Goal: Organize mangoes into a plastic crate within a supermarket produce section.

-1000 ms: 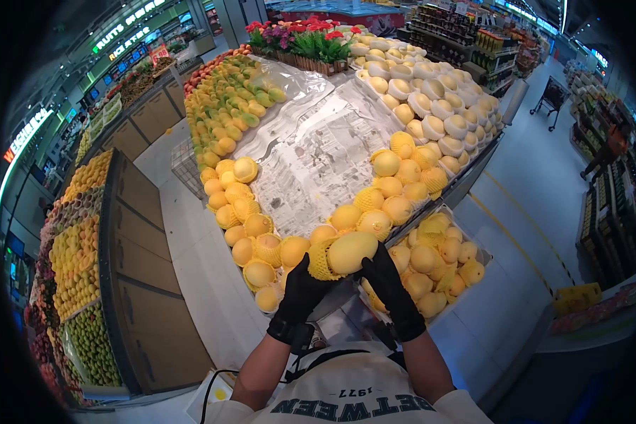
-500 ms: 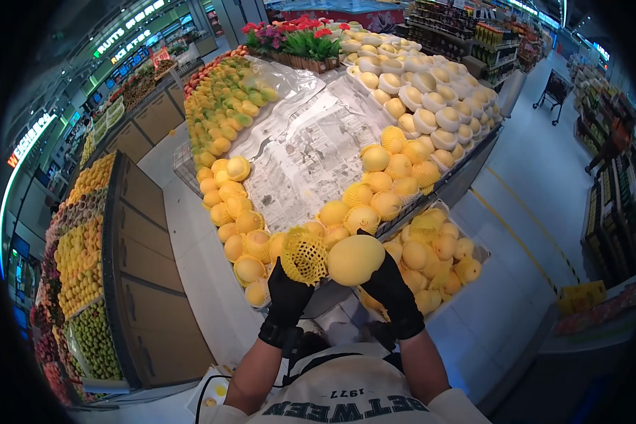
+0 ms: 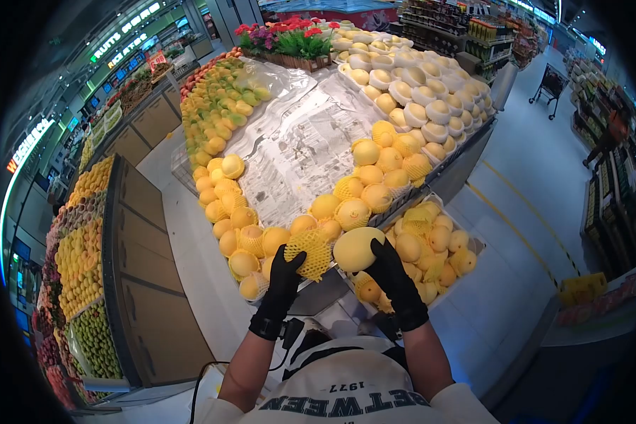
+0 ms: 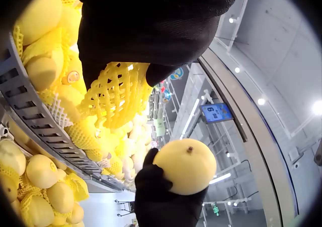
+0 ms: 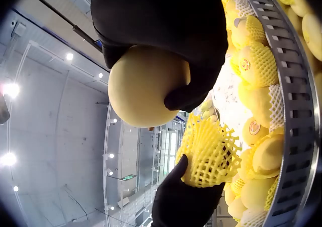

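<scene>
My gloved left hand (image 3: 281,283) pinches an empty yellow foam net (image 3: 309,253), its open mesh plain in the left wrist view. To its right, a smooth pale-yellow melon (image 3: 355,249) sits bare in the grip of my gloved right hand (image 3: 397,286). In the right wrist view, fingers and thumb wrap round the melon (image 5: 143,88), while the net (image 5: 209,154) hangs from the other hand below it. A gap separates melon and net. Both hands are above the front edge of the fruit stand, where rows of yellow melons (image 3: 244,263) lie, many in foam nets.
Paper sheeting (image 3: 297,162) covers the stand's middle. A crate of yellow melons (image 3: 438,247) stands by its front right side. White-netted fruit (image 3: 424,92) fills the back right, mangoes (image 3: 219,113) the left, and a flower box (image 3: 290,42) the far end. A slatted rail (image 5: 287,86) edges the stand.
The net, up against the melon one second ago, is now apart from it on the left. The net's open mouth has turned away from the head view. The melon stays in the right hand.
</scene>
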### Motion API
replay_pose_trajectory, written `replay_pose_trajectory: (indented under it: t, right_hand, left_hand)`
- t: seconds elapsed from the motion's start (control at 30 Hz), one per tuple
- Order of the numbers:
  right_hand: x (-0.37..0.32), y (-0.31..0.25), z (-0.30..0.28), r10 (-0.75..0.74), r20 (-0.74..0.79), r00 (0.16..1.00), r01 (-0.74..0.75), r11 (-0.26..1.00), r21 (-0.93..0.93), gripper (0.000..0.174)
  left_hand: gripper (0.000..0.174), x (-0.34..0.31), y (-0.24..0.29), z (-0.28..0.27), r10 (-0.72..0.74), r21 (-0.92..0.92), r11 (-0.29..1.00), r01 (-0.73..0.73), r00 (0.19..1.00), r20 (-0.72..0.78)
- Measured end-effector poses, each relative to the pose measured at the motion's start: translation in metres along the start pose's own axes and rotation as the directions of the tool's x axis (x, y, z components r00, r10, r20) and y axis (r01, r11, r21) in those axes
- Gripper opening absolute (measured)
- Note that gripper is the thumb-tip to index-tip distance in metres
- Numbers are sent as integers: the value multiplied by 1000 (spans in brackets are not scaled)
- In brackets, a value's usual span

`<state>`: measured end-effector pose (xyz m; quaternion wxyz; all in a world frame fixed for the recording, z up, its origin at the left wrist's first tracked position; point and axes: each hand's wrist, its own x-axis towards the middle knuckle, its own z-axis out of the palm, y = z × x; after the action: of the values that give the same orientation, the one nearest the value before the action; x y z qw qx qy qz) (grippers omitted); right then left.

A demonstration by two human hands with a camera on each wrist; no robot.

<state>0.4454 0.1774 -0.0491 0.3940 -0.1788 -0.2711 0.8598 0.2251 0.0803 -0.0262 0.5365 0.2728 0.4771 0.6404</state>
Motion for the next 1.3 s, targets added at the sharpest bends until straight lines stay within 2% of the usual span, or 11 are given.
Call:
replay_pose_trajectory:
  t: [0.17,0.3,0.4,0.5,0.6,0.8,0.87,1.0,1.13,1.2,1.3]
  right_hand:
    - [6,-2,24,-59,-89,994,17,908,-419,57]
    - [4,-7,22,-9,-49,999,-6,953,-302,53]
    - [-2,-24,15,139,40,989,-124,957,-262,48]
    - [4,-29,13,48,7,999,-32,760,-649,51]
    - [9,-25,13,-158,77,984,152,546,-824,57]
    - [11,-31,21,-110,186,976,203,769,-606,72]
    - [5,-38,24,-58,237,970,197,758,-622,75]
    - [-3,-41,37,-33,281,959,207,759,-618,81]
    - [9,-20,14,-189,321,928,358,690,-629,71]
    - [17,-7,0,-235,230,945,328,723,-609,62]
    - [22,5,-9,-206,145,968,210,978,-12,54]
  left_hand:
    - [43,-10,1,38,32,98,994,-37,998,55]
    - [52,-2,-4,29,-7,186,982,-19,990,138]
    - [48,2,-11,17,-124,-234,954,186,959,255]
    - [49,2,-10,27,-218,-482,791,376,910,352]
    - [48,0,-16,27,-126,-256,941,221,931,344]
    - [45,2,-24,29,-175,-326,900,290,924,341]
    - [44,0,-22,28,-134,-199,957,211,930,343]
    - [44,-6,-19,26,-246,-504,753,422,892,379]
    - [43,-13,-23,19,-174,-221,942,252,931,320]
    - [43,-14,-19,17,-268,-411,820,398,902,339]
    - [42,-20,-5,20,-301,-211,910,357,919,256]
